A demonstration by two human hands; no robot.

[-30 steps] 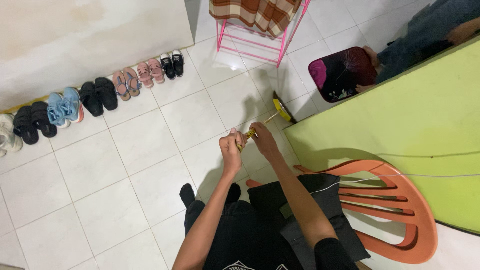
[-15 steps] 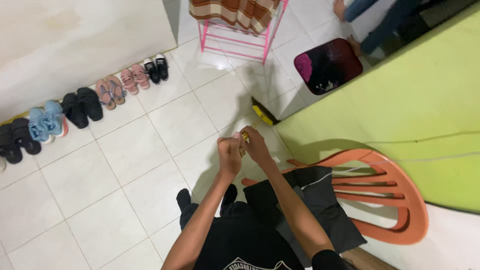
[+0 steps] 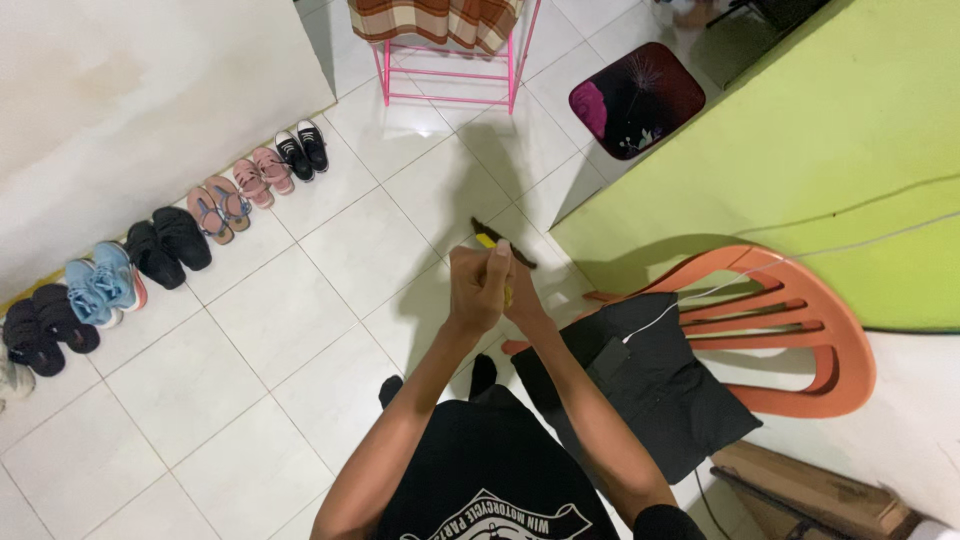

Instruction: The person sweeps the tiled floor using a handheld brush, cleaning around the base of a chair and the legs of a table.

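Observation:
Both my hands hold the yellow handle of a broom (image 3: 497,243) out in front of me. My left hand (image 3: 477,287) wraps the handle on top. My right hand (image 3: 522,299) grips it just below and is mostly hidden behind the left. The broom's dark bristle head with its yellow collar rests on the white tiled floor (image 3: 300,300), just beyond my knuckles and close to the green wall's corner.
An orange plastic chair (image 3: 800,340) with a black cloth (image 3: 650,390) stands at my right against the green wall (image 3: 800,150). A row of several shoes (image 3: 180,235) lines the white wall at left. A pink rack (image 3: 450,60) and a dark mat (image 3: 635,100) lie ahead.
The broom head has swept left and nearer to me across the tiles, and my hands have closed up together on the handle. The other person's feet by the dark mat have left the view.

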